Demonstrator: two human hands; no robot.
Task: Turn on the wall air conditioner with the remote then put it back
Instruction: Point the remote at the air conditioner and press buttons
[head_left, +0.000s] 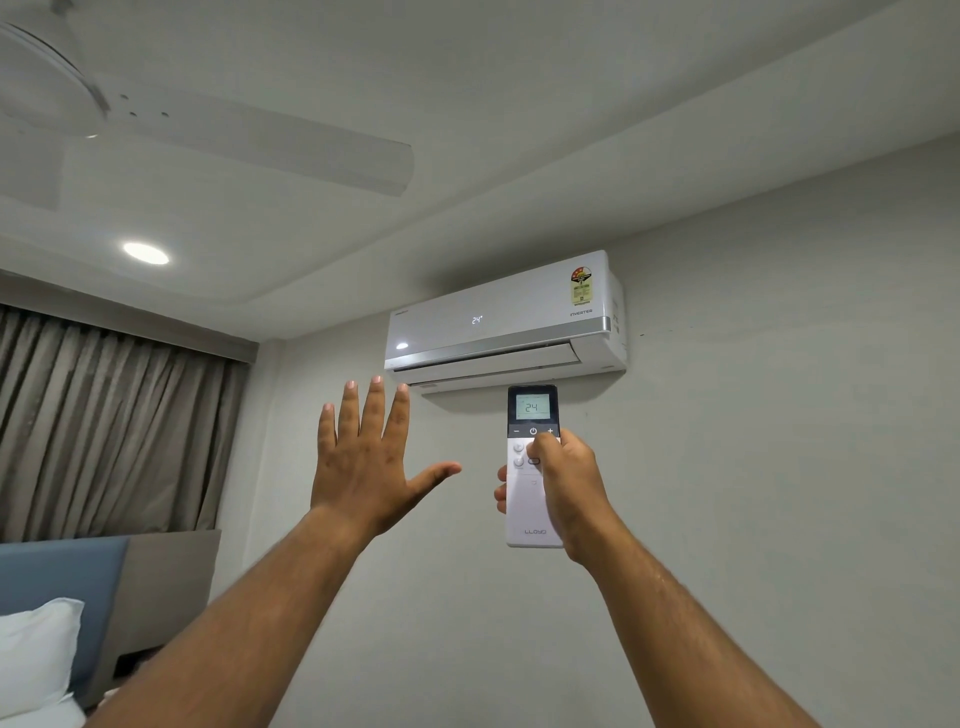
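A white wall air conditioner (504, 322) hangs high on the wall, its front panel lit with "24" and its lower flap slightly apart from the body. Just below it, my right hand (571, 491) grips a slim white remote (530, 512) upright, thumb resting on the buttons under the power key. The remote's screen also reads 24. My left hand (366, 462) is raised beside it, to the left, palm away from me, fingers spread, holding nothing.
A white ceiling fan (218, 135) spans the upper left, with a round ceiling light (146, 253) below it. Grey curtains (104, 426) cover the left wall. A blue headboard (57, 587) and white pillow (36, 654) sit at the lower left.
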